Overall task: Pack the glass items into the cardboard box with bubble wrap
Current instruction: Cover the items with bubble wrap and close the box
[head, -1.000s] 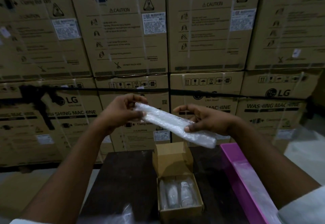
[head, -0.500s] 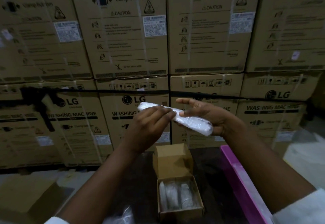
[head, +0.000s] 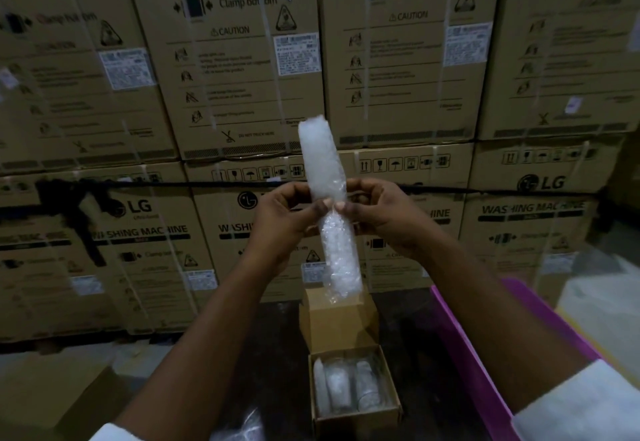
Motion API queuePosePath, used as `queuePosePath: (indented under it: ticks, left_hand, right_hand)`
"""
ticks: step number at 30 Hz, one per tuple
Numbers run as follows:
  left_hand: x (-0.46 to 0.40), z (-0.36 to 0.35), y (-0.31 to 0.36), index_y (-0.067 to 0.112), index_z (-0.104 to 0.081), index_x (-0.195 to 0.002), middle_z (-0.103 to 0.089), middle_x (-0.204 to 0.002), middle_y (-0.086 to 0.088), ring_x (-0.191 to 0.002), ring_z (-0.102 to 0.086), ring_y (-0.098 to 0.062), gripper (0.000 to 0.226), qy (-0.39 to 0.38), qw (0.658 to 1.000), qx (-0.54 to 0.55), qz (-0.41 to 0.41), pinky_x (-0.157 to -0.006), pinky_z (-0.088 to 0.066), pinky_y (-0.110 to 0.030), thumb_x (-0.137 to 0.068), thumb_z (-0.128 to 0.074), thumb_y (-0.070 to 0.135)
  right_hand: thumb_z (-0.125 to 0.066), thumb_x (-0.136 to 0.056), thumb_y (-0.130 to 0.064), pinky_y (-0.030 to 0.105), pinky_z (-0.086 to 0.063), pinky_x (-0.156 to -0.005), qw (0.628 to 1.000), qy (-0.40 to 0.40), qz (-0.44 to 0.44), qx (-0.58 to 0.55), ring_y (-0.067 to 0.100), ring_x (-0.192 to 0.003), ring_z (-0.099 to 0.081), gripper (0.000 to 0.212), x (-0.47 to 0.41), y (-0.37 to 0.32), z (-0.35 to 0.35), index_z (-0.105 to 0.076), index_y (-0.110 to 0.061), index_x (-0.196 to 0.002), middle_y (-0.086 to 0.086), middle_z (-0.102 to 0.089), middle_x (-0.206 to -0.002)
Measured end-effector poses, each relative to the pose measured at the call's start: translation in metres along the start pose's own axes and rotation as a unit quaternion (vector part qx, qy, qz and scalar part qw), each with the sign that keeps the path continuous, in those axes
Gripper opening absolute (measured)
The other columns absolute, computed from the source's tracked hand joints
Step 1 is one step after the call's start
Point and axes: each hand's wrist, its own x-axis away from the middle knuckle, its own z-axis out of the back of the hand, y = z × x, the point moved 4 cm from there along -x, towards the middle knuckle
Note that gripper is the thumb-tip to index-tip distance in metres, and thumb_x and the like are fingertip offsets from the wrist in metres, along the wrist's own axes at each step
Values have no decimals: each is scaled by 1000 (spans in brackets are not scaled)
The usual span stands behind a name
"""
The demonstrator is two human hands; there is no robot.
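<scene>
Here both hands, left hand (head: 287, 219) and right hand (head: 377, 212), pinch an upright, whitish bubble wrap roll (head: 329, 208) above the dark worktop (head: 273, 354), before stacked washing-machine cartons (head: 242, 60).

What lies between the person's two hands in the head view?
A bubble wrap strip, held upright, with both the left hand and right hand pinching its middle, in the head view.

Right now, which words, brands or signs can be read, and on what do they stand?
"Clamp bottom": upper stacked cartons
"CAUTION": same cartons, beside a warning triangle
"LG": lower cartons
"WASHING MACHINE": lower cartons
"BACK": top edge of an upper carton
White shipping labels and instruction lines: too small to read
Small open box: no text
</scene>
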Motion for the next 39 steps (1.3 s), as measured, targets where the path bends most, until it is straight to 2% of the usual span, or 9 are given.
queuePosePath:
  ticks: [4,9,20,23,26,29,33,36,39]
  left_hand:
    - [-3,4,-9,9,-62,-108,-67,-111,-7,-98,-69,-21,25,-27,999,-11,45,-74,-58,-32,-84,-67,6]
    - [-2,6,-17,9,-62,-98,-65,-114,-9,-99,-68,-23,18,-40,997,-1,70,-73,-57,-31,-83,-64,-1]
    - [1,5,-27,7,-61,-77,-66,-99,-6,-92,-64,-18,19,-56,996,19,71,-70,-54,-28,-87,-53,-8]
    - [6,7,-31,7,-64,-91,-65,-106,-12,-91,-63,-23,20,-61,987,80,124,-69,-53,-29,-91,-43,8]
    - [13,6,-47,17,-50,-125,-64,-114,-17,-89,-66,-27,41,-74,971,95,206,-69,-56,-36,-90,-57,38]
    - [23,-1,-65,15,-46,-134,-67,-112,-15,-89,-68,-27,65,-94,955,76,270,-73,-58,-42,-76,-71,30]
    - [31,-2,-77,7,-59,-121,-72,-103,-13,-87,-68,-26,45,-68,961,66,261,-79,-56,-42,-79,-71,18]
    - [33,0,-82,10,-57,-122,-72,-105,-12,-87,-70,-25,39,-27,972,60,227,-73,-57,-41,-84,-68,7]
    - [35,5,-85,11,-52,-125,-72,-102,-9,-86,-71,-24,46,33,978,66,196,-67,-59,-40,-84,-68,1]
  right_hand:
    - [-62,-86,-5,26,-57,-69,1000,-11,5,-2,14,-90,-70,32,0,5,-4,-55,-20,-113,5,-67,-105]
    - [-63,-86,-6,30,-58,-71,999,-19,22,26,19,-94,-67,31,1,17,-5,-57,-22,-112,6,-63,-114]
    - [-55,-86,9,26,-57,-68,998,29,10,-62,15,-80,-68,13,-9,38,-7,-63,1,-82,5,-71,-89]
    - [-53,-85,12,26,-56,-70,998,45,13,-37,13,-83,-68,23,-8,43,-3,-63,-5,-72,2,-70,-89]
    - [-52,-84,14,27,-56,-73,998,50,34,30,16,-89,-65,21,-8,49,-3,-65,0,-77,8,-65,-99]
    - [-53,-84,15,26,-56,-72,996,75,44,19,15,-88,-64,19,-11,55,-1,-65,2,-78,8,-63,-98]
    - [-52,-84,15,26,-52,-70,991,123,31,34,21,-95,-63,32,-10,61,4,-67,-9,-70,6,-64,-97]
    - [-49,-90,6,30,-55,-72,992,125,-10,15,26,-98,-63,23,-7,68,6,-68,-5,-82,9,-65,-101]
    - [-55,-94,-19,38,-57,-81,985,110,-78,-108,32,-101,-65,26,4,78,5,-58,-11,-118,15,-63,-115]
